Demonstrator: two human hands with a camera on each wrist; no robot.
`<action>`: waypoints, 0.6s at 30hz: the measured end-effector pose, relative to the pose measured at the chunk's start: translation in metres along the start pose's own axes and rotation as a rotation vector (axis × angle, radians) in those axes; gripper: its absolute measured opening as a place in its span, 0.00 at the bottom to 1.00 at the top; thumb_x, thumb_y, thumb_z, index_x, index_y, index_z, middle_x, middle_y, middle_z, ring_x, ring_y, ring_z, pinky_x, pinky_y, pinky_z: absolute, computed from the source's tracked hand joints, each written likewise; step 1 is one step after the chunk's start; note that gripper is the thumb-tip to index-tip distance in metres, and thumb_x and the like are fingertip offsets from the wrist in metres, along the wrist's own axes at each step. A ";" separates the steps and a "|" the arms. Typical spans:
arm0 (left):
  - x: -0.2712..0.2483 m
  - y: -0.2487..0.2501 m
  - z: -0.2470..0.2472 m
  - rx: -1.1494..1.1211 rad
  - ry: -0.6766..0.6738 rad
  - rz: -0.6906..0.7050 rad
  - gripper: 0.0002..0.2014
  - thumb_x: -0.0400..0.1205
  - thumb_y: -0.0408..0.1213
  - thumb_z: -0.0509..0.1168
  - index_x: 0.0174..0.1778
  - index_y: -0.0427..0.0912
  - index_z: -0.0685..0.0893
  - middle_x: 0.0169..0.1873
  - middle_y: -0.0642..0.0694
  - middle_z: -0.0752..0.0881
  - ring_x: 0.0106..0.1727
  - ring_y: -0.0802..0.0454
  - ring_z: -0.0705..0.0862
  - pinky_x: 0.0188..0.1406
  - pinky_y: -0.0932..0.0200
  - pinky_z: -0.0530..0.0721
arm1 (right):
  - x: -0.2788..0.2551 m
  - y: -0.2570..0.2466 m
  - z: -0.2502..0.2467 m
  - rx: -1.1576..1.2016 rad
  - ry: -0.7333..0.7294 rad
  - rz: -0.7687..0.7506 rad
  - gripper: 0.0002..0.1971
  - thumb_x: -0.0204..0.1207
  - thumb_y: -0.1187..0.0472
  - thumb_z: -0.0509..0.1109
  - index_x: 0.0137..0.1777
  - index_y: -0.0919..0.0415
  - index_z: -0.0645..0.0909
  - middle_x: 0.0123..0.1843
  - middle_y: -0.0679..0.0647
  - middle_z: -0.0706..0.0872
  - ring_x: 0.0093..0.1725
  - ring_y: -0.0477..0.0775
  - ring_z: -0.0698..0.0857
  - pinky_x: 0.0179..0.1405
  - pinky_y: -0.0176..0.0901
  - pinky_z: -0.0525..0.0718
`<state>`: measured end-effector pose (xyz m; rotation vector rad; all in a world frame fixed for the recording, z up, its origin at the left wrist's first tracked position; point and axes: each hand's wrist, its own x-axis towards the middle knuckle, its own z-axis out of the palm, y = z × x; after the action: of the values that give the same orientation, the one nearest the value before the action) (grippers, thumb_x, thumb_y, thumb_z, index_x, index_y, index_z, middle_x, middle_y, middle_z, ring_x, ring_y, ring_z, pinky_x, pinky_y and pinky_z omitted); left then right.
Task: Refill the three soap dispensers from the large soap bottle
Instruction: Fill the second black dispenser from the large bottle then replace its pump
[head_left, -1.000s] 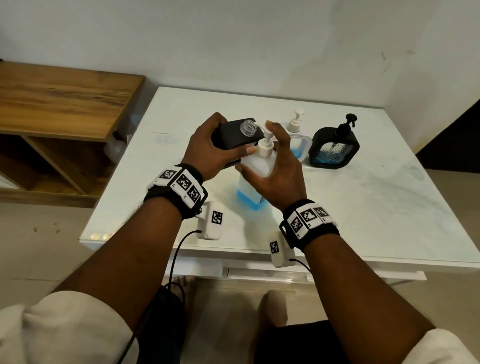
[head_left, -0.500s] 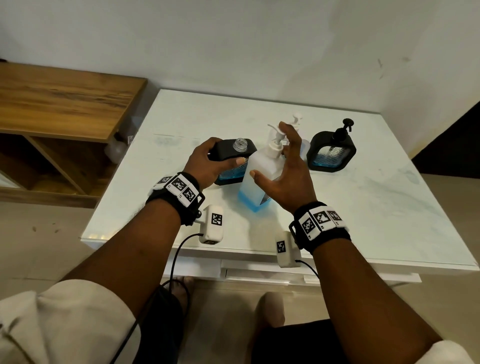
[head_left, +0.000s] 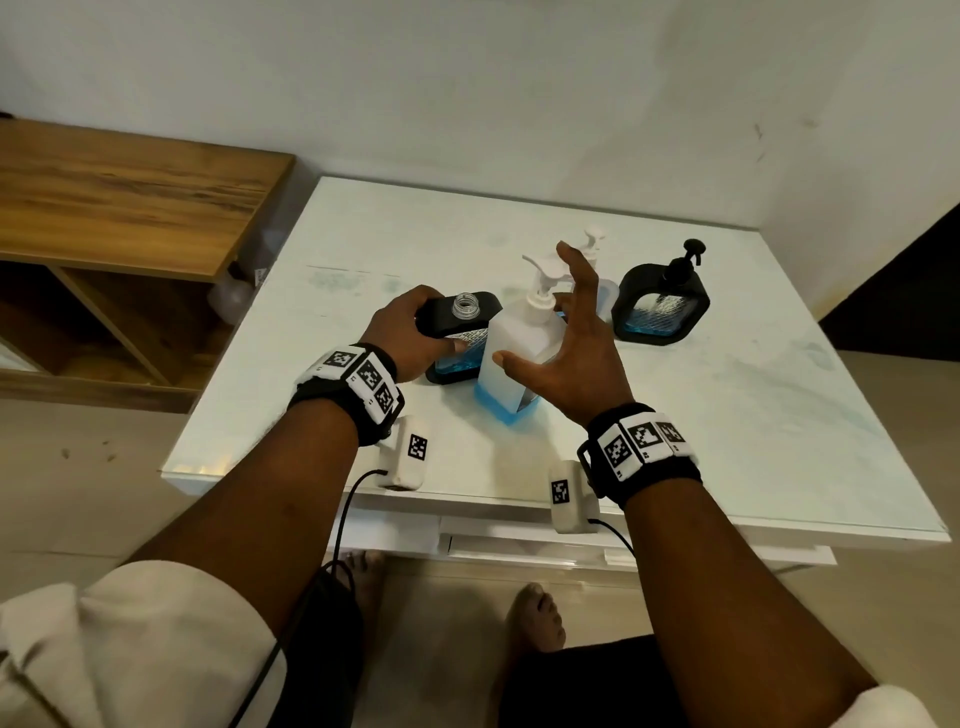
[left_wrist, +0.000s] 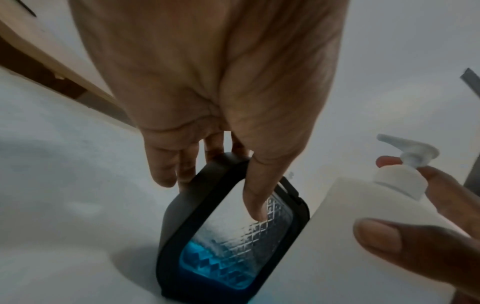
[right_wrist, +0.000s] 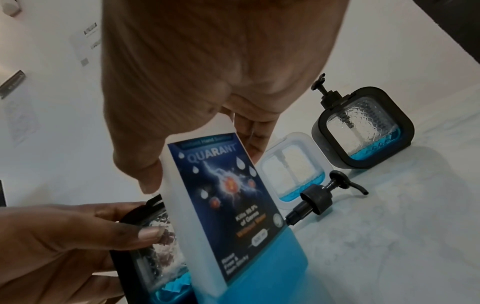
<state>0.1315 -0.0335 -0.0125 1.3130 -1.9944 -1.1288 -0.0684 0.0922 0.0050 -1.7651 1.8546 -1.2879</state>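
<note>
The large white soap bottle (head_left: 514, 358) (right_wrist: 228, 205) stands near the table's front with its pump on and blue soap low inside. My right hand (head_left: 566, 332) is spread around it with straight fingers and grips nothing; the thumb lies close to its side. Left of the bottle, my left hand (head_left: 410, 332) grips a black dispenser (head_left: 467, 317) (left_wrist: 233, 236) by its top. That dispenser stands on the table with its neck uncapped and a little blue soap inside. A clear white dispenser (right_wrist: 291, 164) and a second black dispenser (head_left: 660, 312) stand behind with their pumps fitted.
A loose black pump (right_wrist: 317, 198) lies on the white table (head_left: 727, 415) in front of the clear dispenser. A wooden shelf unit (head_left: 130, 208) stands to the left of the table. The wall runs close behind the dispensers.
My left hand has lowered the uncapped black dispenser from beside the large bottle's pump down onto the table. My right hand has let go of the large bottle and spread its fingers.
</note>
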 end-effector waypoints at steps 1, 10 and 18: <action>-0.001 0.000 0.000 0.023 0.004 0.011 0.24 0.71 0.40 0.83 0.60 0.50 0.82 0.55 0.49 0.88 0.56 0.46 0.85 0.62 0.52 0.84 | 0.000 0.000 0.000 -0.003 0.000 0.009 0.61 0.63 0.55 0.90 0.89 0.45 0.52 0.68 0.04 0.57 0.65 0.44 0.77 0.57 0.14 0.70; 0.002 0.001 0.000 0.045 -0.004 0.020 0.25 0.71 0.36 0.82 0.63 0.47 0.82 0.53 0.50 0.85 0.56 0.47 0.83 0.56 0.56 0.79 | -0.009 0.001 0.001 -0.047 -0.085 0.209 0.59 0.59 0.46 0.91 0.84 0.43 0.55 0.69 0.46 0.82 0.63 0.52 0.84 0.66 0.51 0.87; 0.003 0.003 -0.002 0.002 -0.046 0.021 0.24 0.70 0.33 0.83 0.59 0.50 0.82 0.57 0.47 0.88 0.60 0.42 0.85 0.66 0.42 0.84 | 0.004 -0.001 -0.020 0.063 0.132 0.271 0.44 0.61 0.44 0.91 0.72 0.49 0.71 0.59 0.41 0.84 0.56 0.40 0.86 0.56 0.45 0.91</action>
<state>0.1301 -0.0368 -0.0087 1.2755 -2.0379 -1.1576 -0.0832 0.0971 0.0183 -1.3690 2.0162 -1.3657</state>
